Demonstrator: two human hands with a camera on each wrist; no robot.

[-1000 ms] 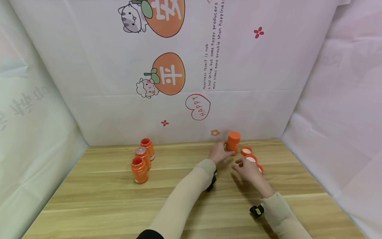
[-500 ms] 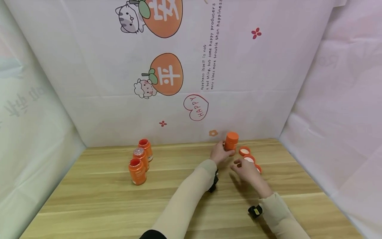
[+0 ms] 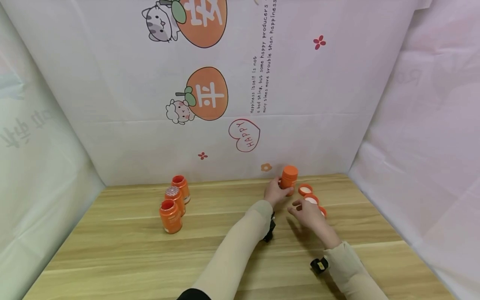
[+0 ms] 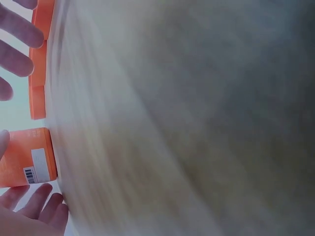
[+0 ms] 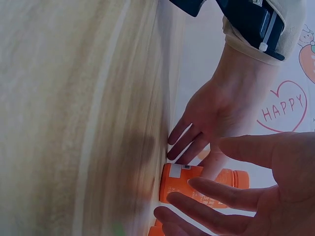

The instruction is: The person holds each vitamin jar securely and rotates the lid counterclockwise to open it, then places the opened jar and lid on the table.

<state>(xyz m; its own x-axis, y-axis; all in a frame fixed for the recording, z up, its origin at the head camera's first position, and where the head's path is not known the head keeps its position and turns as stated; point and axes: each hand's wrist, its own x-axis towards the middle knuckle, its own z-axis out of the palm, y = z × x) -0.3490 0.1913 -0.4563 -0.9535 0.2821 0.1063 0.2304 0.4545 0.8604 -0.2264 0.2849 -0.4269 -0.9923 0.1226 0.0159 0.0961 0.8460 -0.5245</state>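
At the back right of the table, my left hand (image 3: 275, 192) grips a capped orange plastic bottle (image 3: 288, 177) low on its body, the thumb on the near side. The bottle stands upright on the tabletop, and a barcode label near its base shows in the left wrist view. My right hand (image 3: 308, 214) hovers just in front and to the right, fingers loosely bent, with nothing held. Beside it lies a row of three orange lids (image 3: 305, 190), white inner faces up; the hand partly covers the nearer ones. In the right wrist view, the fingers of my right hand (image 5: 290, 187) overlap the bottle (image 5: 184, 186).
Three uncapped orange bottles (image 3: 171, 218) stand in a row on the left of the wooden table (image 3: 123, 258); the middle one has a silvery top. A printed white sheet (image 3: 292, 133) rises behind the table's back edge, with white sheets at both sides.
The head view has turned slightly right, so the scene slides a little left in it. Both hands, the gripped bottle and the lids keep their places.
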